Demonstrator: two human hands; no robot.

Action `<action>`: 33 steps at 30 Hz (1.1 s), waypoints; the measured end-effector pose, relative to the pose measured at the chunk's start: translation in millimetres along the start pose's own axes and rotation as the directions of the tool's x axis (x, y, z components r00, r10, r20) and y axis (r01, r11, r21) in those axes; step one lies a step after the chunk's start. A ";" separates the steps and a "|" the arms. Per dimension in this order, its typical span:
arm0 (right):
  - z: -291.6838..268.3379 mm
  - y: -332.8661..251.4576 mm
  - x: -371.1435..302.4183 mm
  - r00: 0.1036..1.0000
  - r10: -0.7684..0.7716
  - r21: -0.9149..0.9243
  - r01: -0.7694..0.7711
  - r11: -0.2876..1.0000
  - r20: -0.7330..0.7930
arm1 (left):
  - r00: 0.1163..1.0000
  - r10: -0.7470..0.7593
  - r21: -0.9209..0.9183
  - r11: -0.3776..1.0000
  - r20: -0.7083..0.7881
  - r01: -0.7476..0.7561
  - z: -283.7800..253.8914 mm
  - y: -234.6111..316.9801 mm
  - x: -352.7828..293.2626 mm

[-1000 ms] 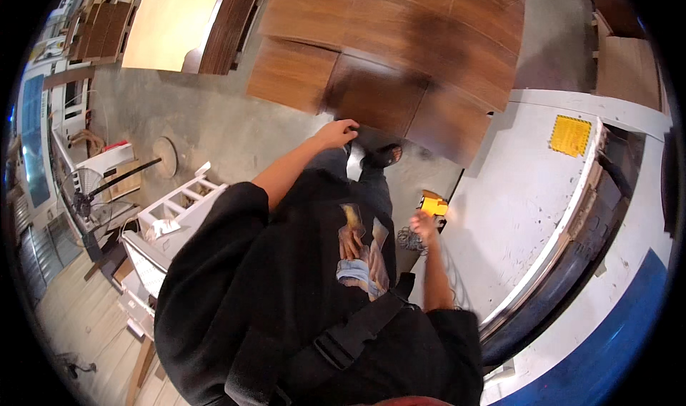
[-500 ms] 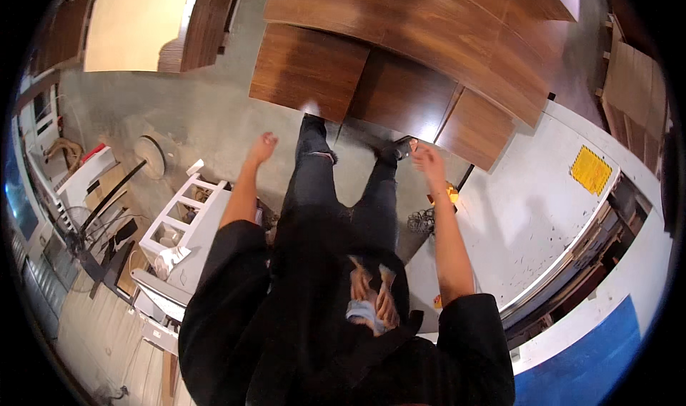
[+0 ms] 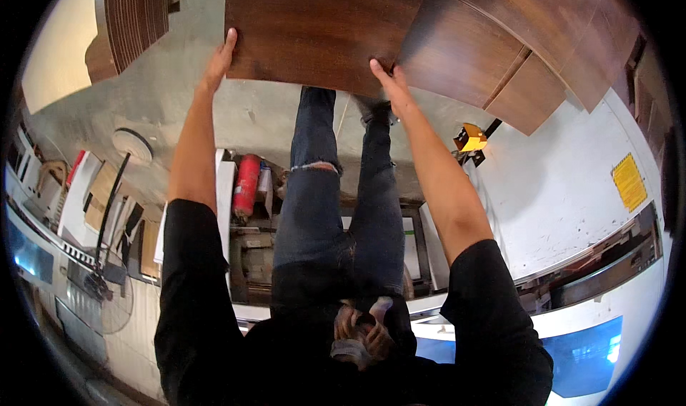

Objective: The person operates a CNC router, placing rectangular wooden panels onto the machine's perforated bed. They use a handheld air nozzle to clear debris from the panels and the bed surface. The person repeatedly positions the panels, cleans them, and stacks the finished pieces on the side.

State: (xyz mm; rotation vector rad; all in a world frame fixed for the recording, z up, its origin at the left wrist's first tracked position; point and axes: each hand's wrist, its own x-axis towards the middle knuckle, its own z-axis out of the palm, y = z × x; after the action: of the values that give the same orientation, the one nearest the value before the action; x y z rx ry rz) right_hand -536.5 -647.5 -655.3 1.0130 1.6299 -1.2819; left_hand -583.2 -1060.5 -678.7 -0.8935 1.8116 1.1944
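A dark brown wood-grain panel (image 3: 314,31) lies ahead of me at the top of the view. My left hand (image 3: 220,63) grips its left edge, thumb on the top face and the other fingers hidden beneath. At the near right corner, my right hand (image 3: 393,88) is closed on the same panel, its thumb lying over the edge. To the right, a second brown panel (image 3: 461,45) sits beside it, with a narrower panel (image 3: 527,94) beyond a gap. Both arms reach forward.
A white machine table (image 3: 550,184) with a yellow label is at my right, near a yellow device (image 3: 470,137). A red fire extinguisher (image 3: 246,184) stands left of my legs. A standing fan (image 3: 100,292) is at far left. Stacked panels (image 3: 132,27) stand at upper left.
Both hands have moved forward from the air and taken hold of the left panel. My body has leaned forward, and the panels appear closer.
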 end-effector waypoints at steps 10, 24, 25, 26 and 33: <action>26.8 46.2 -1.6 1.000 -0.015 0.103 0.013 0.995 0.012 | 0.995 0.100 -0.020 0.995 -0.020 -0.100 -0.2 -30.0 -1.3; -46.4 -1.6 -81.7 0.971 0.024 -0.197 0.025 0.980 0.240 | 0.962 -0.193 -0.155 0.962 0.195 0.224 15.4 -6.7 -141.5; -56.9 -1.6 -101.6 0.971 0.014 -0.207 0.037 0.978 0.239 | 0.957 -0.213 0.083 0.976 0.198 0.200 11.2 11.2 -161.5; -69.4 -3.0 -123.2 0.972 -0.003 -0.215 0.055 0.975 0.235 | 0.964 -0.223 0.138 0.969 0.141 0.204 26.5 36.7 -185.2; -89.2 170.8 -281.6 0.998 0.021 0.405 0.008 0.914 -0.067 | 0.832 -0.151 0.441 0.889 0.534 -0.122 97.3 101.9 -244.0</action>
State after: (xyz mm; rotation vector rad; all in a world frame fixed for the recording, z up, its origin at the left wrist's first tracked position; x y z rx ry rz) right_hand -289.5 -562.5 -435.9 1.3221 1.4368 -1.6391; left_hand -538.9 -903.8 -448.8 -0.2364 1.4894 0.8321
